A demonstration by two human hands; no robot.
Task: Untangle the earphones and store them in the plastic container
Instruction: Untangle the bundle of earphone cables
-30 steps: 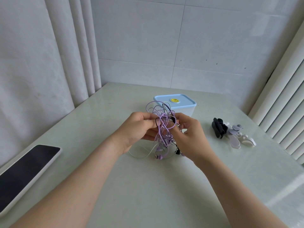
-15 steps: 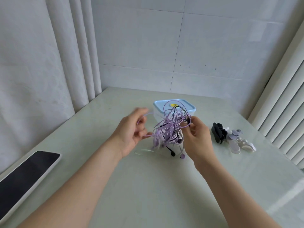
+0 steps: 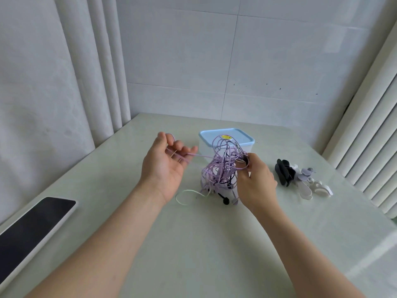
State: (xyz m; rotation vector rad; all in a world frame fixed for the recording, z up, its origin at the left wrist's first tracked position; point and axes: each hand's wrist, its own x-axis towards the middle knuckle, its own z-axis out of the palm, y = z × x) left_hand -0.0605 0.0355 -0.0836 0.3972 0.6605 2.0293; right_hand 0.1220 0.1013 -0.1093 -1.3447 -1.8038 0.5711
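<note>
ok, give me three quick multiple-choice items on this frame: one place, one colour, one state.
1. Where is the dark-screened device?
A) at the table's left edge
B) against the back wall
C) on the floor

2. Most cords in the earphones tangle are:
A) green
B) purple
C) red

3. The plastic container is:
A) lid off
B) tipped over
C) lid on

Key:
1A, it lies flat at the near-left edge.
2B, lilac loops dominate, with a few black and pale strands.
3C, the blue lid sits flat on top.
</note>
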